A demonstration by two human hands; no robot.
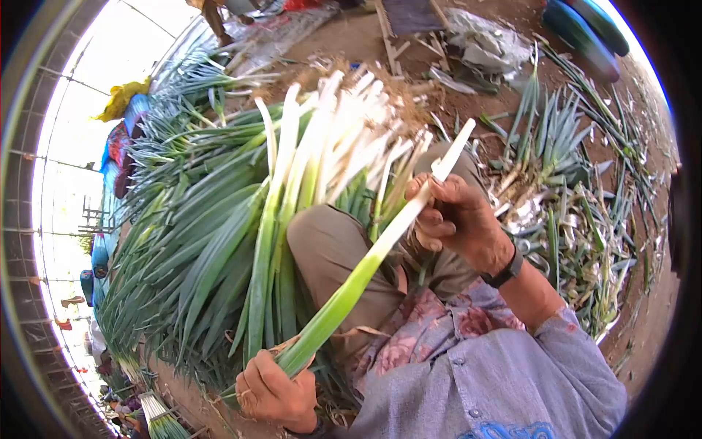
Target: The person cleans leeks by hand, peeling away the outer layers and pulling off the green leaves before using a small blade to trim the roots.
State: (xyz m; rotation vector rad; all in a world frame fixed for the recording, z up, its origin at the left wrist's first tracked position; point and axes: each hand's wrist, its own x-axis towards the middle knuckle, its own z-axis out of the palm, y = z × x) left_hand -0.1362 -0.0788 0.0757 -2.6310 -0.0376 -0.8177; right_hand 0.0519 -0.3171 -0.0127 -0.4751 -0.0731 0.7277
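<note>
A single leek (369, 265) lies slantwise across my lap, its white end pointing up and right. My left hand (278, 391) is closed around its green leaves at the lower end. Further up, my right hand (457, 216) has thumb and fingers pinched on the white shank. A small pale flap stands off the shank by the right thumb; I cannot make out whether it is loose skin. Beside my left knee lies a large pile of leeks (212, 212), green leaves toward me and white shanks with roots away.
At the right is a heap of leek trimmings (578, 241) on bare soil. Behind it lie some leafy leeks (548, 132). A small wooden-framed stool (413, 18) and a crumpled pale sack (486, 44) are at the back. A bundle of leeks (161, 417) stands at the lower left.
</note>
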